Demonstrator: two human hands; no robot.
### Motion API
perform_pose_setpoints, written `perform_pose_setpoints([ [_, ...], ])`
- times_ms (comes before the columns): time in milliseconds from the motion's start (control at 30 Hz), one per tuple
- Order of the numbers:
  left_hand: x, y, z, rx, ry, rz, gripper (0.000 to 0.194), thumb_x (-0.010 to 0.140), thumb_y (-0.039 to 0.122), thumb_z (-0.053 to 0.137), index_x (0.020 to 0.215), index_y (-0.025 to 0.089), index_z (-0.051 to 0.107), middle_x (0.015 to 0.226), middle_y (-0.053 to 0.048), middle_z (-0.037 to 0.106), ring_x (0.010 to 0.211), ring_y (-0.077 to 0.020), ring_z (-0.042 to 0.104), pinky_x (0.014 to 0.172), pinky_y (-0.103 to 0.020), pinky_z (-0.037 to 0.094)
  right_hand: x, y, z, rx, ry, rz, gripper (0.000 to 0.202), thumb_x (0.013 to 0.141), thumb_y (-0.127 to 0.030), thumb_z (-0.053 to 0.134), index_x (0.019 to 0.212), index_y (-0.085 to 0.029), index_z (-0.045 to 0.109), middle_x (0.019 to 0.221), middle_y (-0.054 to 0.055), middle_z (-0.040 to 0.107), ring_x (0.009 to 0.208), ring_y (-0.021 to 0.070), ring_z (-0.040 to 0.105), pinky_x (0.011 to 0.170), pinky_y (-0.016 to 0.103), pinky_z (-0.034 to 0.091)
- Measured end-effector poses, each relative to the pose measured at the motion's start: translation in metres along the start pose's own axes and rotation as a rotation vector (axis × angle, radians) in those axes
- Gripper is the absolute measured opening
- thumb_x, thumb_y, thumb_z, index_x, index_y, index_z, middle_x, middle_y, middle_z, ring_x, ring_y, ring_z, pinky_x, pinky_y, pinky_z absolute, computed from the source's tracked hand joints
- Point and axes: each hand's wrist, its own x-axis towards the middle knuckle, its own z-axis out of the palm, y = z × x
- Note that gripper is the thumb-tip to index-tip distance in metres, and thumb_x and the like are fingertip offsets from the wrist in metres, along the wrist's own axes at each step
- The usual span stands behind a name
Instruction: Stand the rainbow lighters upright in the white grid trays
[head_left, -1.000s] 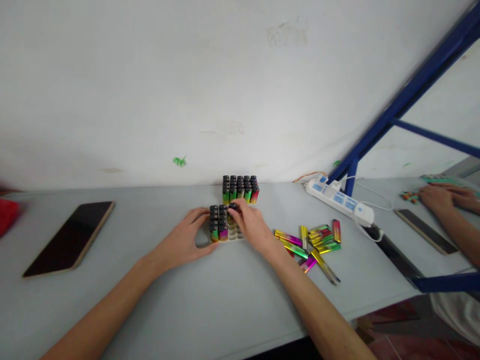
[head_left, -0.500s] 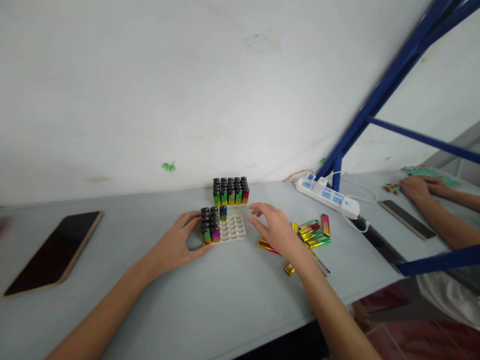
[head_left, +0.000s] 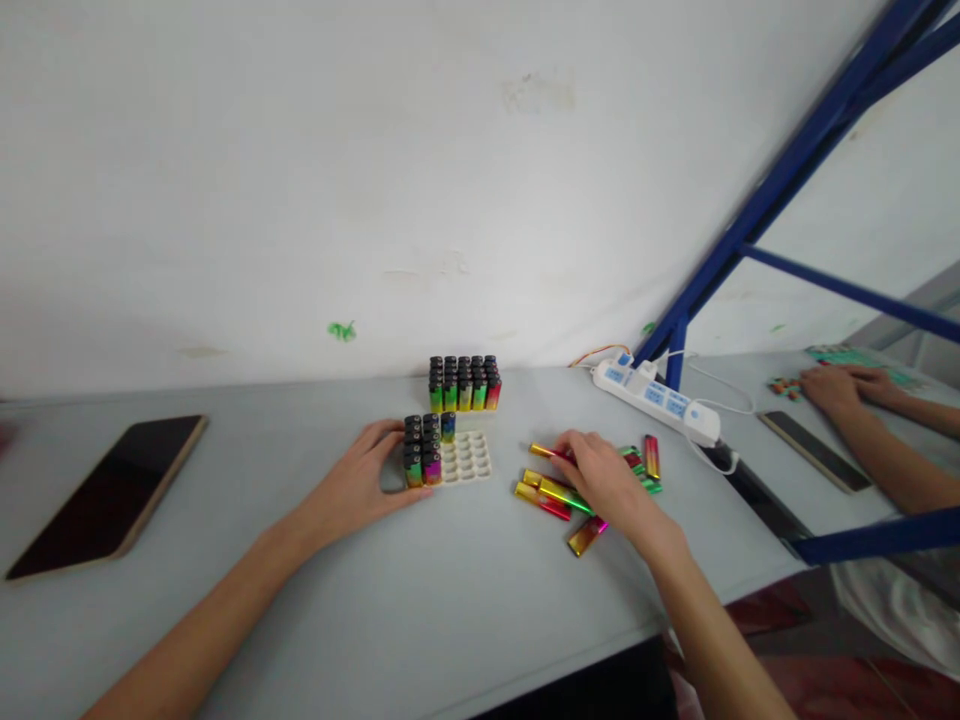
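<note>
My left hand (head_left: 360, 475) curls round the left end of a white tray (head_left: 471, 460) with rows of round-edged slots. Several lighters (head_left: 421, 455) with black tops stand upright in its left columns, and one blue lighter (head_left: 448, 428) stands in the back of the third. The thumb lies along the front edge, while the fingers reach behind the left side. Over a loose pile of shiny lighters (head_left: 555, 492), my right hand (head_left: 600, 478) is closed on a gold and red lighter (head_left: 545, 451), whose gold end sticks out to the left. Its fingertips are partly hidden.
A block of upright lighters (head_left: 465, 388) stands behind the tray near the wall. At the left lies a dark phone (head_left: 112, 490). A white power strip (head_left: 656, 398) with cables sits by a blue metal frame (head_left: 675, 350). Beyond it are another person's hands (head_left: 840, 385) and a second phone (head_left: 814, 450).
My right hand has moved right from beside the tray to the pile and closed on a lighter there. My left hand stays at the tray.
</note>
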Motion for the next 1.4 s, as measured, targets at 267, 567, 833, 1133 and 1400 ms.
perform_pose_setpoints([
  [267,0.001,0.005,-0.002,-0.014,-0.011,0.0,0.07,0.087,0.072,0.098,0.138,0.026,0.086,0.156,-0.02,0.082,0.147,-0.0494,0.08,0.134,-0.068,0.066,0.047,-0.046,-0.007,0.792,0.245,-0.007,0.052,0.109,-0.078,0.073,0.115,-0.027,0.076,0.082,0.0,0.076,0.075,0.0234,0.068,0.075,0.037,0.052],
  [567,-0.006,0.004,0.001,0.023,-0.004,0.014,0.069,0.095,0.07,0.096,0.143,0.023,0.082,0.159,-0.019,0.08,0.15,-0.044,0.079,0.135,-0.063,0.065,0.088,-0.116,0.017,1.447,0.079,0.037,0.078,0.07,-0.095,0.103,0.088,-0.025,0.072,0.086,-0.002,0.066,0.082,0.0179,0.056,0.072,0.03,0.049],
  [833,-0.005,0.006,0.0,-0.021,-0.009,0.013,0.068,0.093,0.07,0.098,0.143,0.027,0.082,0.158,-0.017,0.081,0.149,-0.0445,0.078,0.136,-0.064,0.064,0.065,-0.119,0.035,1.401,-0.109,-0.027,0.072,0.095,-0.1,0.077,0.105,-0.031,0.058,0.07,-0.01,0.054,0.059,0.0164,0.048,0.063,0.03,0.05],
  [1133,-0.003,0.012,-0.004,-0.034,-0.019,0.001,0.071,0.093,0.071,0.097,0.145,0.026,0.08,0.157,-0.019,0.08,0.15,-0.0464,0.077,0.137,-0.066,0.062,0.058,-0.122,0.049,1.001,0.145,0.064,0.076,0.103,-0.097,0.064,0.073,-0.03,0.046,0.069,-0.005,0.042,0.069,0.0163,0.037,0.06,0.031,0.029],
  [1400,-0.004,0.014,-0.003,-0.035,-0.014,0.01,0.068,0.094,0.066,0.098,0.146,0.027,0.08,0.158,-0.017,0.08,0.151,-0.0449,0.077,0.137,-0.066,0.062,0.051,-0.124,0.047,0.854,0.198,-0.006,0.052,0.104,-0.065,0.059,0.069,-0.03,0.041,0.064,-0.004,0.044,0.067,0.0172,0.038,0.064,0.033,0.027],
])
